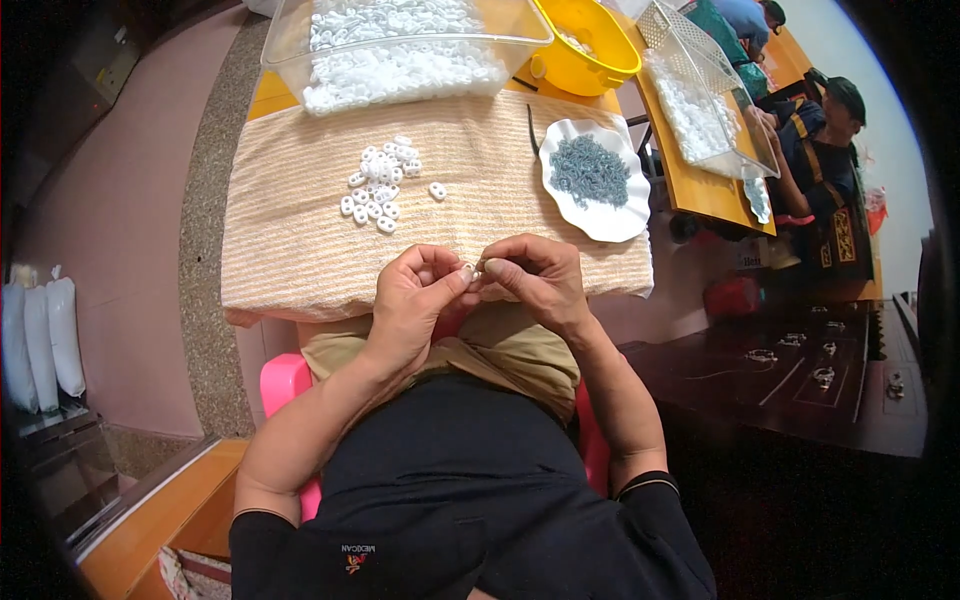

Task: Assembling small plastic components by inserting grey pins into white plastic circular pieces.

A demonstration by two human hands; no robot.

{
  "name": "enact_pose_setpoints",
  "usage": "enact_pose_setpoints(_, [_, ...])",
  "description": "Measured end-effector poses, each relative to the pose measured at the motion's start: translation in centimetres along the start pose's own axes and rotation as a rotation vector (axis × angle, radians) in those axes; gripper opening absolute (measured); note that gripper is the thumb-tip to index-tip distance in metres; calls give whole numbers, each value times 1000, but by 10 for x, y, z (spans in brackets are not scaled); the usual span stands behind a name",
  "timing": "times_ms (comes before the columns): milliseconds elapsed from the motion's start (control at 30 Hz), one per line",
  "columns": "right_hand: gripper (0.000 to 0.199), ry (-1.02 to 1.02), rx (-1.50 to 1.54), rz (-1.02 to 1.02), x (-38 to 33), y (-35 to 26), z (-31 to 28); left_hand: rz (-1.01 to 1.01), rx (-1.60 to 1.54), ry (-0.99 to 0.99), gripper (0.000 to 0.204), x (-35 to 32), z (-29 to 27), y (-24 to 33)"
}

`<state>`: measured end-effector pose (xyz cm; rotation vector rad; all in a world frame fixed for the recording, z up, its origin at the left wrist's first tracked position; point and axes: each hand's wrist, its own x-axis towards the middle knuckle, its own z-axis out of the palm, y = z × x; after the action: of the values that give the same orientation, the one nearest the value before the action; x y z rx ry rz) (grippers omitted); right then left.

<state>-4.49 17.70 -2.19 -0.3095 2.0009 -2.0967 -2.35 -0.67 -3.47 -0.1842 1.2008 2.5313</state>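
My left hand (418, 290) and my right hand (540, 283) meet just over the near edge of the cloth, thumbs and fingers pinched together. Between the fingertips shows a small whitish piece (473, 271), mostly covered, so its exact kind is hidden. Beyond my left hand lies a loose pile of white oval plastic pieces with two holes (380, 182). One such piece (437, 191) rests apart, to the right of the pile. Farther right, a white scalloped plate (612, 229) holds a heap of tiny blue-grey parts (590, 171).
A clear plastic bin (400, 45) full of white pieces stands at the back of the striped cloth (290, 240), beside a yellow basin (590, 75). Across to the right, people (825, 130) sit at another table (735, 205) with a similar bin. White sacks (65, 335) stand far left.
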Motion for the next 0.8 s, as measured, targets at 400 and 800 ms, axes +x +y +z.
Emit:
enact_pose_setpoints(400, [13,-53,-16,115,1,1,-2,-15,4,26,9,-2,7,6])
enact_pose_setpoints(800, [12,-44,-13,140,1,4,-4,-33,10,19,8,-1,6,6])
